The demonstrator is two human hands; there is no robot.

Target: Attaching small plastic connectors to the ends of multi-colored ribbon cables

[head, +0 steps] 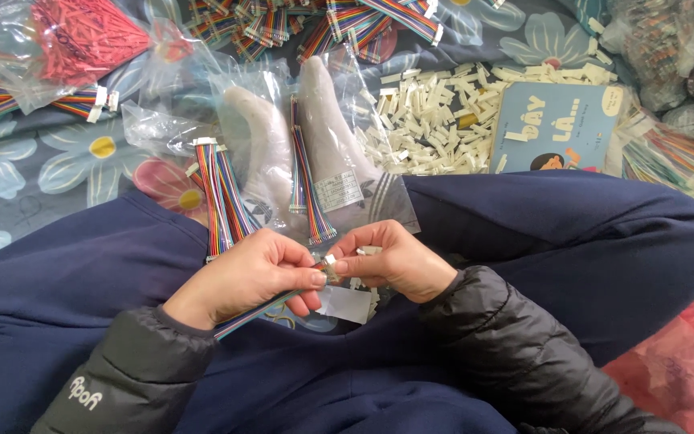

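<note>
L hand (251, 277) pinches rainbow ribbon cable (255, 313) over lap, R hand (391, 261) pinches small white connector (330, 260) at cable's end, fingertips touching; more cable bundles (222, 197) just beyond, white connector pile (435, 112) farther off

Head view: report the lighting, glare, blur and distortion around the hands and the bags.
Head view: light is soft and even, with no hard shadows; the clear plastic bags show white glare patches; the left hand, right hand and rainbow ribbon cable are fairly sharp; the white connector housing pinched between the fingertips is too small to resolve; the edges bow slightly with wide-angle distortion.
</note>
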